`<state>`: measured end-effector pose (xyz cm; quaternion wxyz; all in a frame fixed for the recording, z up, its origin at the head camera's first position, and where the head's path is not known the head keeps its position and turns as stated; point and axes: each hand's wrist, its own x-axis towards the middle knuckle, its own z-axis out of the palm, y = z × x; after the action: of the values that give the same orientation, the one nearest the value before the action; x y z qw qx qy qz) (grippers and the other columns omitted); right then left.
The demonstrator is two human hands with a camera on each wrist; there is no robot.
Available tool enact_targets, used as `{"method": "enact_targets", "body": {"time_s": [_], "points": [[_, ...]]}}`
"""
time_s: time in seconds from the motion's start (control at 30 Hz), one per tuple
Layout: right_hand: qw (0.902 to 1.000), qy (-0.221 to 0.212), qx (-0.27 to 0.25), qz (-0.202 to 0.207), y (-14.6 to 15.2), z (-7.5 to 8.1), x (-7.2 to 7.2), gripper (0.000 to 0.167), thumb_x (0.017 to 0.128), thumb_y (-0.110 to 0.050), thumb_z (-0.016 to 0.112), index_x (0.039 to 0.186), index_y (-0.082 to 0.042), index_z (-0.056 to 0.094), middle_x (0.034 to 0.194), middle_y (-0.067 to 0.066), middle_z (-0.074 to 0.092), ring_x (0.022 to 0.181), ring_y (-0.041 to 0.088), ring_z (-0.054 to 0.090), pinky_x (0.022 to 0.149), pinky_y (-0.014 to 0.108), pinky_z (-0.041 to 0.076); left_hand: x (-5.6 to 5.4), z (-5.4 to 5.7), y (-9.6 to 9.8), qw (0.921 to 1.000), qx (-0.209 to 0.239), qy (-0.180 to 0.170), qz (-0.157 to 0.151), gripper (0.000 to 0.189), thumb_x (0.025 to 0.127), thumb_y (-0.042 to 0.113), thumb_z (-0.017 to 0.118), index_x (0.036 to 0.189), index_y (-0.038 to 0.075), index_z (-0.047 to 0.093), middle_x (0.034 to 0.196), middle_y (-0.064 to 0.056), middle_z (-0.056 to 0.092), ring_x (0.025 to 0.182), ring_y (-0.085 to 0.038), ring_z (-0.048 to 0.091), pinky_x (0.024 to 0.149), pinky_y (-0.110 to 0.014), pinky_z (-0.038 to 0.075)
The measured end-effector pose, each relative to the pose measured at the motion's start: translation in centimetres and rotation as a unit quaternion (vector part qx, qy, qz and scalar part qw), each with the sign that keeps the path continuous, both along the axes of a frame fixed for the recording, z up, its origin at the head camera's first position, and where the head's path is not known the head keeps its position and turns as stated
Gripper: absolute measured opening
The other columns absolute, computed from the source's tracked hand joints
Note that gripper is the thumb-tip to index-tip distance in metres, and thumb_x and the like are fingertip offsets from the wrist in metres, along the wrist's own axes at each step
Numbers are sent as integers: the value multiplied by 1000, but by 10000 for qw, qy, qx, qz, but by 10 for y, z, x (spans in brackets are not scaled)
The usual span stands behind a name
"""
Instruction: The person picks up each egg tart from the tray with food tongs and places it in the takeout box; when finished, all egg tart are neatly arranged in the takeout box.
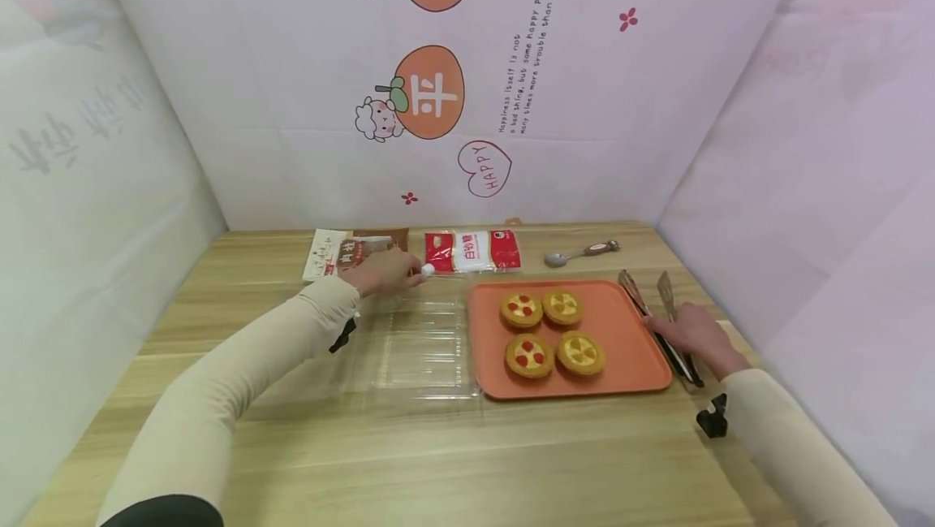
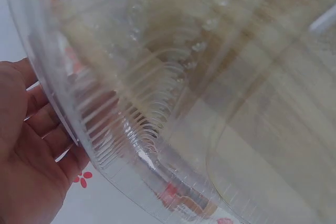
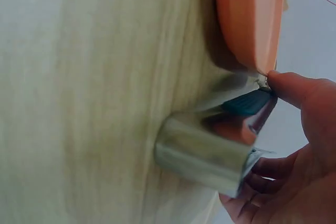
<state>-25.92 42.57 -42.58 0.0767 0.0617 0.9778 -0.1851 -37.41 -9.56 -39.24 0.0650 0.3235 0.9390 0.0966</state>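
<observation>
My left hand [image 1: 387, 271] holds the far rim of a clear plastic container [image 1: 424, 344]; close by, the transparent rim and ribbed wall [image 2: 131, 124] fill the left wrist view, with fingers [image 2: 44, 121] at the edge. My right hand [image 1: 694, 332] grips metal tongs [image 1: 675, 356] at the right side of an orange tray [image 1: 628, 365], their arms spread apart. Thumb and fingers are on either side of the tongs [image 3: 205, 153] in the right wrist view. On the tray sit egg tarts, two with red pieces [image 1: 529, 355] and two with yellow pieces [image 1: 580, 352].
Behind the container lie a brown-and-cream packet [image 1: 325, 255] and a red-and-white packet [image 1: 473, 251]. A spoon [image 1: 580, 253] with a brown handle lies behind the tray. Printed white sheets [image 1: 584, 105] enclose the wooden table [image 1: 438, 470] at the back and sides.
</observation>
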Motion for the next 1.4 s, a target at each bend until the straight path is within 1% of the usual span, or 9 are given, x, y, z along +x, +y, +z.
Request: {"method": "enact_targets", "body": {"time_s": [0.3, 0.43, 0.5, 0.6, 0.73, 0.83, 1.0, 1.17, 1.4], "points": [[9991, 405, 12, -86, 3, -3, 0, 62, 92, -55, 56, 85, 7, 52, 70, 14, 51, 57, 24, 49, 48, 36, 40, -1, -9, 0, 9998, 59, 200, 17, 20, 99, 26, 58, 88, 11, 65, 68, 2, 56, 59, -11, 49, 55, -26, 38], [9979, 624, 146, -85, 4, 7, 4, 59, 92, -54, 56, 86, 5, 54, 70, 13, 54, 57, 24, 50, 48, 35, 40, -2, -16, -1, 9993, 126, 342, 16, 21, 99, 26, 57, 86, 12, 62, 66, 2, 55, 57, -12, 49, 53, -26, 39], [9960, 840, 271, 125, 3, 20, 7, 56, 92, -53, 57, 87, 3, 55, 71, 11, 54, 59, 22, 50, 50, 35, 39, -1, -17, -1, 9992, 170, 358, 54, 21, 100, 26, 57, 86, 12, 62, 67, 2, 55, 57, -12, 49, 52, -27, 38], [9901, 1149, 321, 745, -1, 45, 15, 46, 92, -45, 60, 92, 1, 58, 74, 9, 55, 62, 21, 49, 55, 35, 38, -1, -18, -3, 9990, 230, 358, 122, 20, 100, 26, 58, 87, 12, 63, 67, 2, 56, 57, -12, 50, 52, -27, 38], [9726, 1436, 306, 1800, -7, 72, 31, 36, 88, -28, 68, 108, 2, 64, 84, 5, 60, 71, 16, 49, 62, 34, 40, 0, -18, -5, 9987, 322, 363, 128, 20, 99, 26, 59, 87, 11, 64, 67, 2, 56, 57, -12, 49, 52, -27, 38], [9578, 1452, 433, 2443, -11, 83, 44, 42, 82, -20, 72, 116, 3, 64, 92, 4, 61, 75, 13, 49, 63, 31, 41, 0, -19, -8, 9985, 328, 422, 100, 22, 99, 27, 58, 85, 11, 63, 66, 2, 55, 57, -11, 48, 52, -26, 37], [9387, 1443, 985, 2971, -19, 84, 55, 47, 75, -19, 75, 117, -1, 66, 100, 6, 60, 80, 13, 52, 65, 32, 44, 2, -20, -11, 9978, 316, 572, 89, 23, 99, 26, 59, 81, 12, 61, 64, 3, 53, 56, -11, 47, 51, -26, 35], [9230, 1637, 1312, 3225, -26, 77, 55, 44, 69, -18, 76, 111, -5, 69, 95, 5, 61, 80, 15, 53, 65, 34, 45, 2, -19, -10, 9976, 304, 618, 117, 21, 98, 24, 60, 82, 11, 63, 65, 2, 55, 56, -12, 47, 51, -27, 35], [9168, 1441, 1712, 3306, -35, 70, 52, 43, 72, -23, 76, 112, -10, 70, 94, 2, 60, 76, 12, 52, 63, 34, 44, -4, -20, -5, 9974, 296, 656, 74, 21, 98, 26, 59, 82, 12, 63, 66, 2, 56, 58, -13, 49, 51, -27, 37]]}}
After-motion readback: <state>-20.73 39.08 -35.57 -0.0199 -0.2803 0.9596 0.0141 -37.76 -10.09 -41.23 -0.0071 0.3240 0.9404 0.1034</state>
